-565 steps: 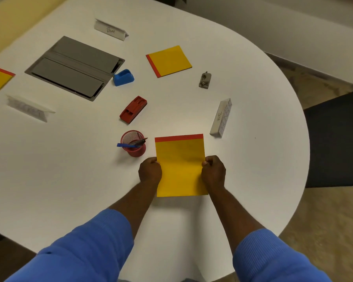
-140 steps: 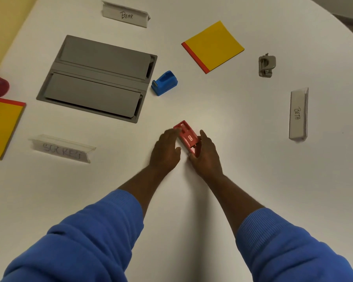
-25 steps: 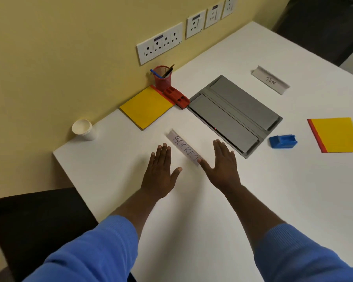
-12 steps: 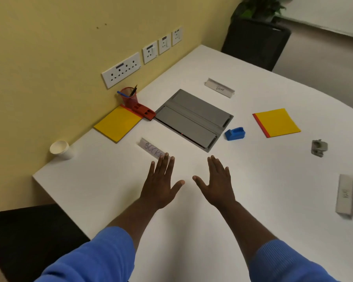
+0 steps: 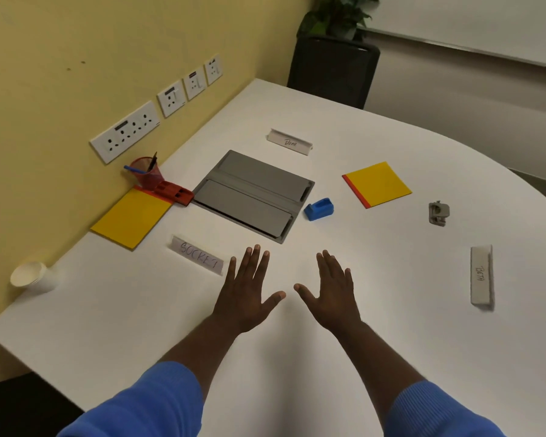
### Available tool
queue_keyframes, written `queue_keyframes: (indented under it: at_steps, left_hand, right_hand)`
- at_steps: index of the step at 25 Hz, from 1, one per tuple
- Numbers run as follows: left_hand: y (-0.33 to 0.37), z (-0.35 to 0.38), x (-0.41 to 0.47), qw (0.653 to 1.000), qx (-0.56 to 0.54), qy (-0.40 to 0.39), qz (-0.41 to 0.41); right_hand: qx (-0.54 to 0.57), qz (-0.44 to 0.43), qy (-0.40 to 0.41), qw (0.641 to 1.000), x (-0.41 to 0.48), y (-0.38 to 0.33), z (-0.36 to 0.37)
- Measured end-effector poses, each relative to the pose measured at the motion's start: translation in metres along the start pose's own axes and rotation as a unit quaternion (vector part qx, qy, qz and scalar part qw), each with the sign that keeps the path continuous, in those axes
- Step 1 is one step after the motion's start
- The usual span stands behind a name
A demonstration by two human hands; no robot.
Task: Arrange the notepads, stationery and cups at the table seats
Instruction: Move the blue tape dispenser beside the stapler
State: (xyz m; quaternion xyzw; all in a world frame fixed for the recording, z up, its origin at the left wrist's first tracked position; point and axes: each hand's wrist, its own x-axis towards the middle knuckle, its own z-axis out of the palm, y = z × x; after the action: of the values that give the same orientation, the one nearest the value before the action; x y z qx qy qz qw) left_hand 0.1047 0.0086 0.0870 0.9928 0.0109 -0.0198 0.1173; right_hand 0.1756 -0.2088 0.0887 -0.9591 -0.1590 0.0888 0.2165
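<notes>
White rounded counter point(image 5: 297, 357) fills the frame; left hand point(image 5: 246, 294) and right hand point(image 5: 333, 294) hover spread, empty, at centre. Yellow red-edged notepad point(image 5: 131, 217), red mesh pen cup point(image 5: 147, 173) and white paper cup point(image 5: 29, 277) sit left.

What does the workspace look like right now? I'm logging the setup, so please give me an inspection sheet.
Surface: white table, flat.
Job's things: yellow notepad by the wall, red pen cup and red stapler at its far end; second notepad; paper cup near the corner; blue tape dispenser; grey punch.
Clutter: three name cards, grey floor-box lid.
Grippers: left hand and right hand open, empty.
Cables: nothing seen.
Surroundings: wall sockets, black chair, plant.
</notes>
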Motion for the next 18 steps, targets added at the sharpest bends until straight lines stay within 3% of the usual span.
queue_keyframes:
  at_steps: [18]
  left_hand:
    - [0.011, 0.068, 0.149, 0.998, -0.010, -0.046, 0.052]
  right_hand:
    - [0.019, 0.057, -0.007, 0.998, 0.119, 0.087, 0.016]
